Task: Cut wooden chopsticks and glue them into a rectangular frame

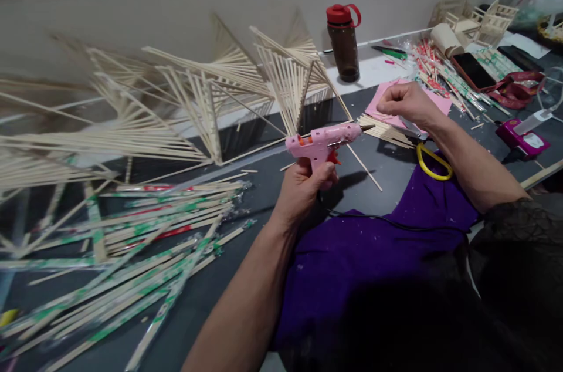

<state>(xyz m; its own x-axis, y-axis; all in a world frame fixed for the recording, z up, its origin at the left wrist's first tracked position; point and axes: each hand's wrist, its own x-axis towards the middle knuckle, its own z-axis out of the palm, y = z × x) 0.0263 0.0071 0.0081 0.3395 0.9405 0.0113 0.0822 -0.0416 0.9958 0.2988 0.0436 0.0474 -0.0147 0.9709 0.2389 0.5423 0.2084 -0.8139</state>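
Note:
A pink glue gun [325, 140] with a red trigger is gripped in my left hand [305, 187], its nozzle pointing right. My right hand [407, 103] is closed above pink paper [433, 101] and loose sticks [387, 132], to the right of the nozzle; what its fingers hold, if anything, is too small to make out. Behind the glue gun stands a fanned structure of wooden sticks [246, 81], which stretches to the left. The gun's black cord [387, 219] crosses a purple cloth [338, 266] near my body.
Wrapped chopsticks [145, 260] lie at the left. A red-lidded bottle [344, 46] stands by the wall. Yellow-handled scissors [433, 163] lie beneath my right forearm. A phone [474, 71], a purple device [522, 138] and small stick models [495, 23] are at the right.

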